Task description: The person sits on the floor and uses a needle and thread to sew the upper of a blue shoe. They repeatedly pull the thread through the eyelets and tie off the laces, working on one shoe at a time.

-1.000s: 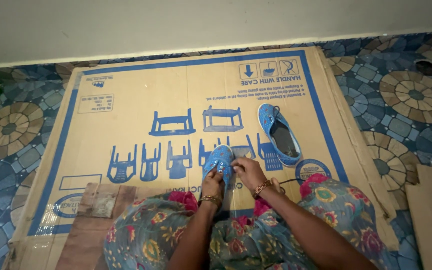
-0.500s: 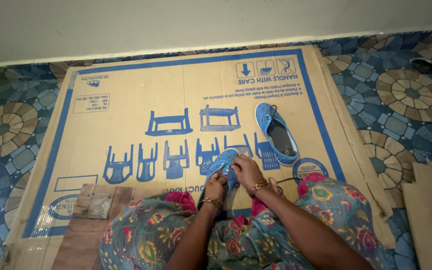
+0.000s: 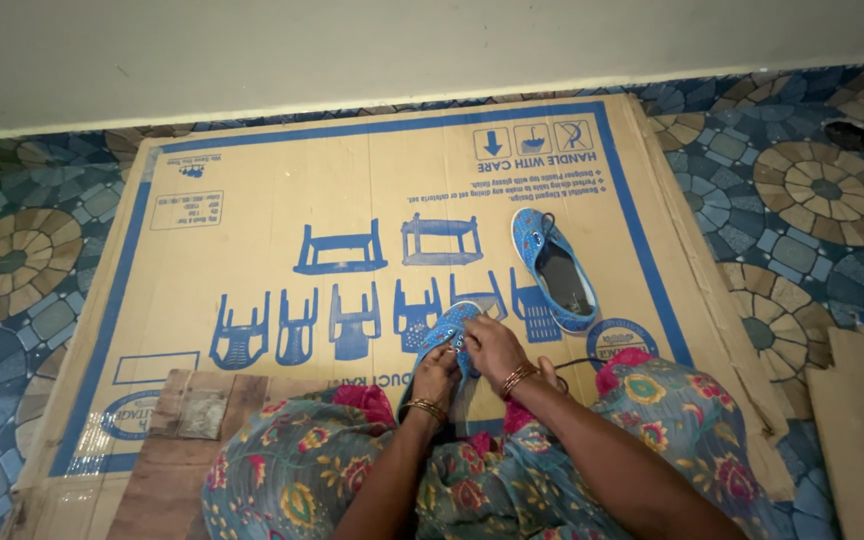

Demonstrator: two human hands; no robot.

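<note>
Shoe (image 3: 449, 325) between both hands, toe pointing far-left; left hand (image 3: 436, 375) cradles its near end, right hand (image 3: 493, 347) pinches the eyelets (mate (image 3: 554, 269) lies far-right).

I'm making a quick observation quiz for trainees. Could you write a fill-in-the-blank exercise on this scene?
1. Both hands, the left hand and the right hand, hold a blue ____.
2. The second shoe lies on a flattened sheet of ____.
3. That second shoe lies to the person's ____ of the held shoe.
4. The floor is covered in patterned ____.

Missing words: shoe; cardboard; right; tiles
</note>
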